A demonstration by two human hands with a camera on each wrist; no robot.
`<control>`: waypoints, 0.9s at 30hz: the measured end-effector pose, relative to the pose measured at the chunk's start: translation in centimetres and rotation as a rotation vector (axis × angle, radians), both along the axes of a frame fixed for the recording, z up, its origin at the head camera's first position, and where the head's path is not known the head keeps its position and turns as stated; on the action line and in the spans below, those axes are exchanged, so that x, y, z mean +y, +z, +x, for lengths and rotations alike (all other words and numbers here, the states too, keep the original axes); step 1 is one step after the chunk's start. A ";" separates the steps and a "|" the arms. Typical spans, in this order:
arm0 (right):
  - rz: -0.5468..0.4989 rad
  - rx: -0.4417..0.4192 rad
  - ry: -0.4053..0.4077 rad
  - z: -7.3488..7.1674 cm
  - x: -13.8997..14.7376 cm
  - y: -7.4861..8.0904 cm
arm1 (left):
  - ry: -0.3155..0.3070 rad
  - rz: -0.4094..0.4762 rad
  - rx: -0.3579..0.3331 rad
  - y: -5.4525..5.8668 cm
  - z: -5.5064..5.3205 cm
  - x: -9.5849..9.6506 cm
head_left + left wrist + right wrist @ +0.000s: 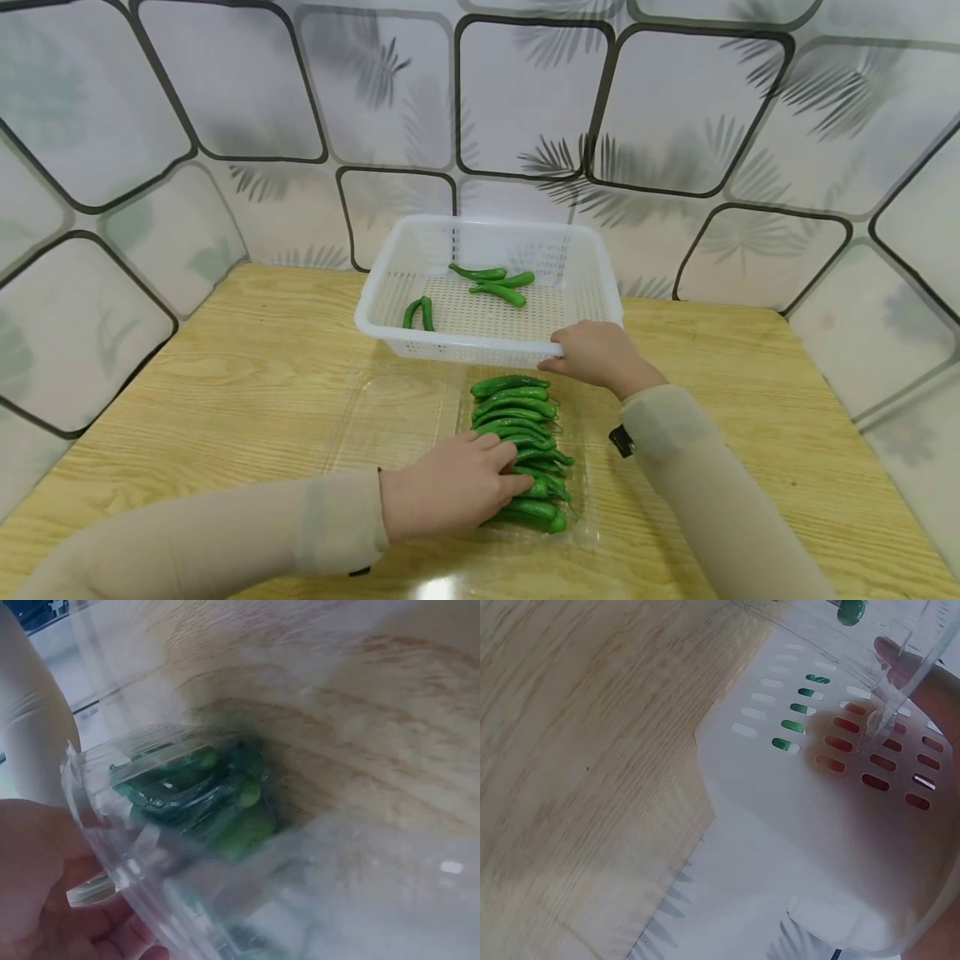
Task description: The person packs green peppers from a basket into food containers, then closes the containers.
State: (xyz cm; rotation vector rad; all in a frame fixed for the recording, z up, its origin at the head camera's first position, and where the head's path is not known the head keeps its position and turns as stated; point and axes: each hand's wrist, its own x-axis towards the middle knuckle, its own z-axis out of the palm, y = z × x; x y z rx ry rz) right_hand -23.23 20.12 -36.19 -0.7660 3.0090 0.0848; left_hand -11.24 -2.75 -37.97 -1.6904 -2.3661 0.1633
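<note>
My right hand [600,354] grips the near right rim of a white plastic basket [480,350]. Through the slots of the basket wall [765,787], fingers show in the right wrist view. Green chili peppers [517,427] lie stacked in a row in a clear plastic clamshell box [585,500] before the basket. My left hand [450,483] rests on the nearer peppers, palm down, its fingertips partly hidden. In the left wrist view, the clear box wall [105,832] stands beside the left fingers, with peppers [187,787] behind it.
Several loose peppers [498,292] lie on the basket floor, some at its left front corner. The box's clear lid [390,408] spreads out to the left on the wooden table [247,367]. A patterned wall [390,100] rises behind and along both sides.
</note>
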 end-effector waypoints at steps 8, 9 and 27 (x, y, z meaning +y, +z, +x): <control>0.000 -0.011 -0.009 -0.1 -0.1 0.2 | 0.025 -0.048 -0.024 0.6 -0.2 -0.2; 0.000 -0.011 -0.009 -0.1 -0.1 0.2 | 0.031 -0.034 -0.030 0.7 -0.3 -0.3; -0.003 -0.037 -0.006 0.1 -0.1 0.4 | 0.499 0.307 -0.043 5.3 -10.6 -5.7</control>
